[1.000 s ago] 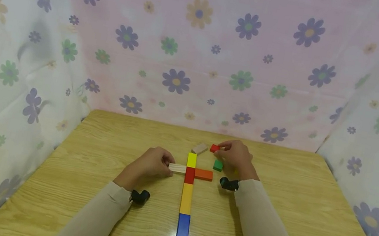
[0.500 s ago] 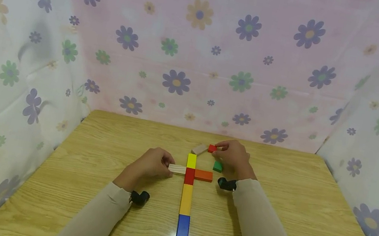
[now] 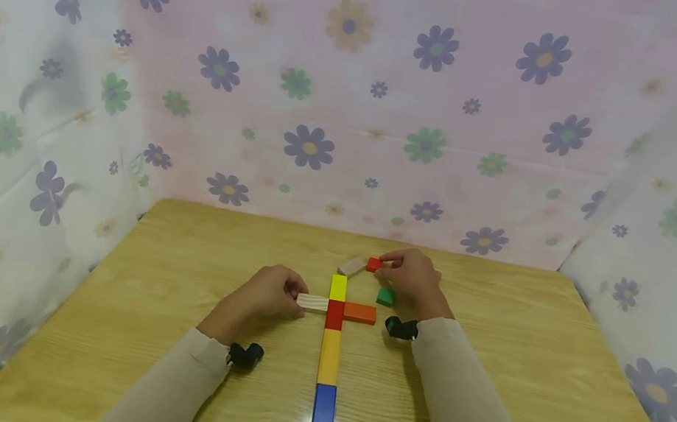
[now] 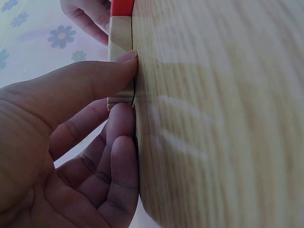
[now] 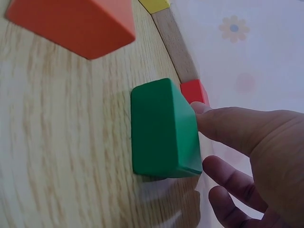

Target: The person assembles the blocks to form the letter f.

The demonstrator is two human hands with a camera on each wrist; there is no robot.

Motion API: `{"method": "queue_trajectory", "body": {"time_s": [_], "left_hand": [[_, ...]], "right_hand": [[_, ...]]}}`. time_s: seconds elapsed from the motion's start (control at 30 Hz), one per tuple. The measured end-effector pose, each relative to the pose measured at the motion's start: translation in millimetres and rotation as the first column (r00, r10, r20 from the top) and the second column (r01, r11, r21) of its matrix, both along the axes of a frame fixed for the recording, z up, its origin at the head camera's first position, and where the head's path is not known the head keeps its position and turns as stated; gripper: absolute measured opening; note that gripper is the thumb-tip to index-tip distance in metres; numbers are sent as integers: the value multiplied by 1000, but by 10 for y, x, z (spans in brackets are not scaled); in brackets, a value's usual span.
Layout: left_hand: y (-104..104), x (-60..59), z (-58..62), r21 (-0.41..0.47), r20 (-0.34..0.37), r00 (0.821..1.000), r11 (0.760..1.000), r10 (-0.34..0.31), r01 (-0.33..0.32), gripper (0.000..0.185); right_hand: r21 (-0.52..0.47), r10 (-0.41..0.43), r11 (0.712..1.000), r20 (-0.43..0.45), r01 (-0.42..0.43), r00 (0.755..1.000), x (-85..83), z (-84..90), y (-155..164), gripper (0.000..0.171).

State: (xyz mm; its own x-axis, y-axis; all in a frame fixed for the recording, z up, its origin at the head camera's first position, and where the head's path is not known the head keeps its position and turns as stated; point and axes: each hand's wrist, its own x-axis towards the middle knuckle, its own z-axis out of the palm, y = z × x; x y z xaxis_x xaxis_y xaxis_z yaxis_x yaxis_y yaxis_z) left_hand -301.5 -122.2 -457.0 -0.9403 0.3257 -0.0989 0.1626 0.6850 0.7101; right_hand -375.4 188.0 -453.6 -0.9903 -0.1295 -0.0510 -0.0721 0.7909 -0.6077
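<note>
A line of flat blocks runs toward me on the wooden table (image 3: 517, 390): yellow (image 3: 338, 287), red (image 3: 334, 314), long yellow-orange (image 3: 330, 356), blue (image 3: 324, 408). An orange block (image 3: 359, 312) lies against the red one's right side. My left hand (image 3: 297, 297) pinches a plain wooden block (image 3: 314, 302) (image 4: 120, 61) lying against the red one's left side. My right hand (image 3: 384, 267) pinches a small red block (image 3: 374, 265) (image 5: 194, 91) at the table's far part. That block sits beside another plain block (image 3: 352, 266) (image 5: 175, 45). A green block (image 3: 386, 296) (image 5: 164, 128) lies under the right hand.
Flowered cloth walls (image 3: 345, 93) close in the table on the back, left and right. A black wrist camera (image 3: 247, 355) sits on each forearm. Bare wood lies to the left and right of the blocks.
My right hand has shifted the small red block slightly left, toward the far plain block. The left hand has stayed on its plain block.
</note>
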Motion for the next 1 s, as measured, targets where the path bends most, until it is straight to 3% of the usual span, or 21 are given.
{"method": "queue_trajectory", "body": {"time_s": [0.27, 1.0], "left_hand": [[-24, 34, 7, -5, -5, 1000, 1000, 2, -2, 31], [8, 30, 35, 15, 11, 1000, 1000, 2, -2, 32]], "right_hand": [[46, -9, 999, -20, 10, 1000, -8, -7, -52, 37], [42, -13, 999, 2, 13, 1000, -29, -5, -19, 39]]}}
